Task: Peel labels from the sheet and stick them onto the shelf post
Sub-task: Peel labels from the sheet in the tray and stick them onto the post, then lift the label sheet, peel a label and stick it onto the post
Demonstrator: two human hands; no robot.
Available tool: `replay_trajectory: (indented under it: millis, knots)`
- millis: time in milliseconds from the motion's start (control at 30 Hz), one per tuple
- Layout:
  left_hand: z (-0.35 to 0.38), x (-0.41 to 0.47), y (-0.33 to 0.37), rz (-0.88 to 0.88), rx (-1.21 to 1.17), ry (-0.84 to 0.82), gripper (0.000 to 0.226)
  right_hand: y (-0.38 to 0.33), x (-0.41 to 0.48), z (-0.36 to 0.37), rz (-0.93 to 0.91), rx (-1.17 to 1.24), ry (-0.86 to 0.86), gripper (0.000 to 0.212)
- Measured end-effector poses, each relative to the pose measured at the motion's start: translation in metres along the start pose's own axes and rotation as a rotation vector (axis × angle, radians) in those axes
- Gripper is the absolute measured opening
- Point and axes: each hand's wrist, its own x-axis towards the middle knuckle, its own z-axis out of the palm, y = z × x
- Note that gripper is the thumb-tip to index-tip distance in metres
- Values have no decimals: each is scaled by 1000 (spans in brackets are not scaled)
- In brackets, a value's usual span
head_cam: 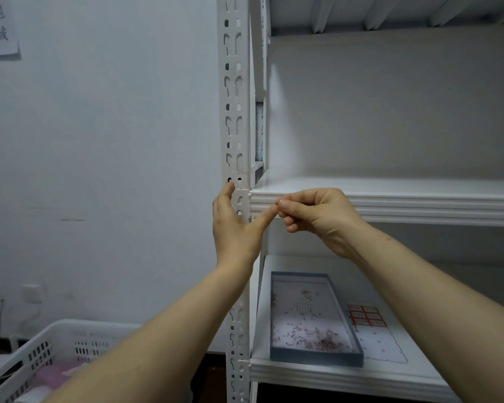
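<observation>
At the shelf post (234,112), the left hand (233,228) rests straight-fingered; the right hand (317,216) pinches (a label, I'd guess, unseen); flimsy and tacky, best held by its edge.

room L of shelf post (232,91), shelf edge (419,205) blocks R
</observation>
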Motion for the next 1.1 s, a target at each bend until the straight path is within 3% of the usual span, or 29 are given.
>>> replay_trajectory:
  millis: [233,333,467,600,733,1000,1100]
  knots:
    - [13,-27,-7,-32,30,-78,76,17,-20,-11,-33,-518,-26,20]
    - [27,-38,-15,-208,-55,-113,71,34,-25,-14,32,-514,24,23]
    - [43,-42,-24,-422,-191,-147,66,55,-19,-25,159,-273,162,23]
    - [52,-36,-43,-443,-92,-180,48,79,-7,-44,268,-145,257,15]
    - [67,-25,-75,-465,60,-277,44,109,5,-56,389,-80,281,16]
    - [94,-19,-134,-553,266,-446,43,166,24,-79,484,-270,223,17]
    - [101,-18,-144,-571,311,-482,24,181,29,-83,476,-429,193,16]
